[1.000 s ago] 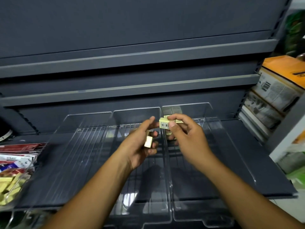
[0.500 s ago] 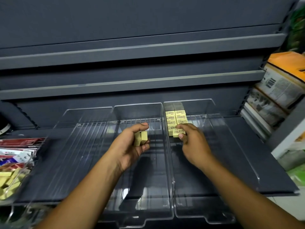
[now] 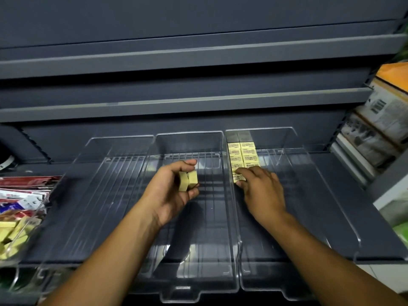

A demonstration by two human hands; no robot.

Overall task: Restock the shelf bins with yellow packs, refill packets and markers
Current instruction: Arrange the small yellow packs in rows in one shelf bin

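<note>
Right hand (image 3: 262, 191) pinches a yellow pack (image 3: 238, 177) down at the row's front end (extending it neatly) in the right bin (image 3: 313, 195). Left hand (image 3: 174, 191) grips two spare packs (image 3: 188, 181), ready to feed across.

Dark grey metal shelves (image 3: 198, 100) rise behind; stacked cartons (image 3: 379, 120) stand at right.

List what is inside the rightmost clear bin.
Inside the rightmost clear bin, two rows of yellow packs sit against its back left corner. The right hand pinches one more pack at the front of the left row; its fingers cover part of that pack.
</note>
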